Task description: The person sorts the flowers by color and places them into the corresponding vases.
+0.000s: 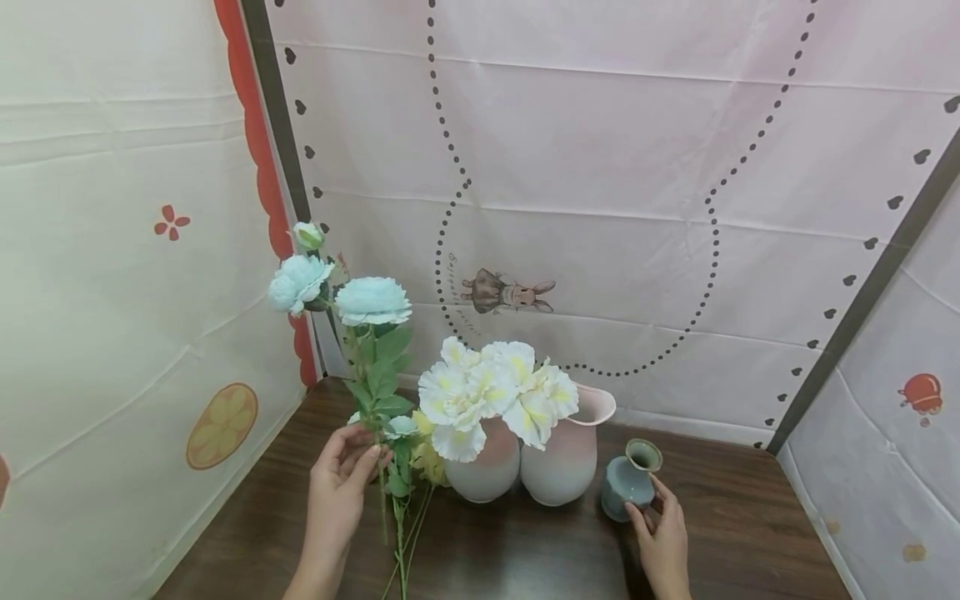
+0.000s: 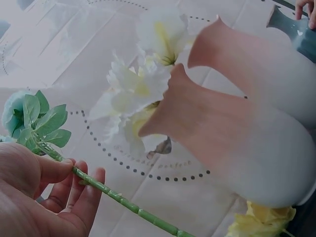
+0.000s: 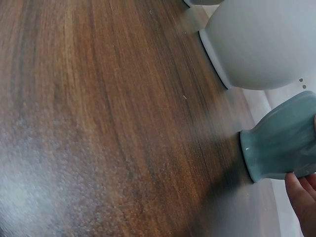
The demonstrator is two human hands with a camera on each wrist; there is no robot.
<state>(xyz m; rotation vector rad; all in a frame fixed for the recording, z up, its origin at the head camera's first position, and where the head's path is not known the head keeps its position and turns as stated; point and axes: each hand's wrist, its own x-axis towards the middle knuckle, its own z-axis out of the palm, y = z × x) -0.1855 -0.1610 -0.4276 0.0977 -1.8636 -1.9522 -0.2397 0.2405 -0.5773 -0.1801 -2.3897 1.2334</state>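
Two pink-and-white vases (image 1: pixel 558 471) stand between my grips, with ruffled white flowers (image 1: pixel 457 392) over the mouth of the one nearer my left grip (image 1: pixel 345 475). My right grip (image 1: pixel 662 529) is clamped on a small blue-green vase (image 1: pixel 627 490), upright on the surface (image 1: pixel 510 558). My left grip pinches a pale-blue flower spray (image 1: pixel 372 302) by its green stem (image 2: pixel 123 200), its full, layered blooms above my fingers and a bud (image 1: pixel 308 237) topmost.

Left hand (image 1: pixel 341 483): bare, slim fingers (image 2: pixel 92 196), forearm (image 1: pixel 321 560) uncovered as far as visible. Right hand (image 1: pixel 663 529): bare too, slim fingers, wrist (image 1: pixel 671 583) uncovered.
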